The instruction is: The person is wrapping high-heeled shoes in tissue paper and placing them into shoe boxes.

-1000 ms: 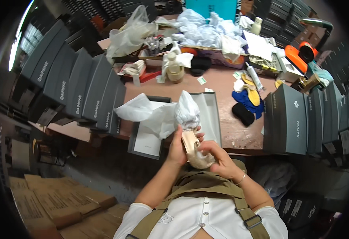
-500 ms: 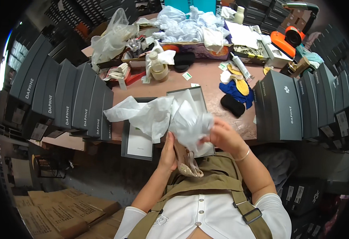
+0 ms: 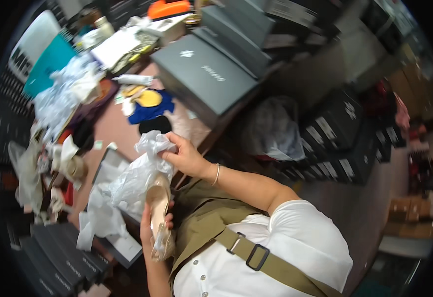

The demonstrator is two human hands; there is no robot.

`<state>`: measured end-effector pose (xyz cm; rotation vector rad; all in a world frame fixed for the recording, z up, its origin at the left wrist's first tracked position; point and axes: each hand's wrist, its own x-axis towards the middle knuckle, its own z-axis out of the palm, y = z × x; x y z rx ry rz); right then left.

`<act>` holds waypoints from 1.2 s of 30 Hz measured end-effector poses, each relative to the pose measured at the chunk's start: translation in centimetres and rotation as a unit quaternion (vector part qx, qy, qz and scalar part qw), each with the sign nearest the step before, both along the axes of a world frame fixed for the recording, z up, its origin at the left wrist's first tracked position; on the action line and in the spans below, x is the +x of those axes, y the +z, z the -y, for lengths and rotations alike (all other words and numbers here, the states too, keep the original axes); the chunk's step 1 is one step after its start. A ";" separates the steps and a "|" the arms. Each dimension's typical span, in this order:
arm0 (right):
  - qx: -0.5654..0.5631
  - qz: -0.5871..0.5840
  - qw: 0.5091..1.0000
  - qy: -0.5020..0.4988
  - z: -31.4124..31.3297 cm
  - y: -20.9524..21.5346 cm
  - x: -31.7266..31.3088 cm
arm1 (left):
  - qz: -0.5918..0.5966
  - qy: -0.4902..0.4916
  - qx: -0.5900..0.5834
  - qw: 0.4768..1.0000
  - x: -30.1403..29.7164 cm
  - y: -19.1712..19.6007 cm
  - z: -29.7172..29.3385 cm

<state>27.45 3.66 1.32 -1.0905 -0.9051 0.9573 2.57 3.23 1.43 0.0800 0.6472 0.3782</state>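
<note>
My left hand (image 3: 147, 220) is wrapped round a beige shoe (image 3: 158, 210) with a glittery heel part and a strap, held close to my apron. Bunched white tissue paper (image 3: 152, 142) is pinched in my right hand (image 3: 187, 157), just above the shoe's toe. More of the crumpled tissue hangs down beside the shoe. Beneath it lies an open dark grey shoebox (image 3: 105, 163), mostly covered by the paper. Another loose sheet of white tissue (image 3: 100, 222) drapes over the box's near part.
A large grey shoebox (image 3: 204, 74) stands on the pinkish table at its right edge. Yellow pads (image 3: 148, 98), a blue cloth (image 3: 149, 111) and a white tube (image 3: 133, 79) lie near it. Stacked shoeboxes (image 3: 53, 255) stand lower left; more boxes (image 3: 342, 143) are on the floor.
My view has swung to the right. The shoe has come up into fuller sight in my left hand, and my right hand has drawn the tissue up into a bunch over the toe.
</note>
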 end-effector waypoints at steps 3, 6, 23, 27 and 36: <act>-0.057 0.004 0.997 -0.041 7.4 0.6 8.2 | -0.042 -0.094 0.057 0.993 0.3 0.3 0.8; -0.141 0.053 0.969 -0.198 17.5 2.4 16.9 | -0.081 -0.130 0.091 0.984 0.7 -0.4 0.9; -0.577 0.665 0.474 0.012 23.5 -19.3 31.9 | -0.056 0.065 0.127 0.988 10.2 1.9 2.2; -0.272 0.612 0.742 -0.024 16.7 -4.2 20.6 | -0.032 0.086 0.160 0.983 9.5 0.6 2.2; 0.058 0.509 0.795 0.326 -1.5 0.5 -5.6 | -0.131 0.311 0.352 0.873 7.4 -2.4 3.4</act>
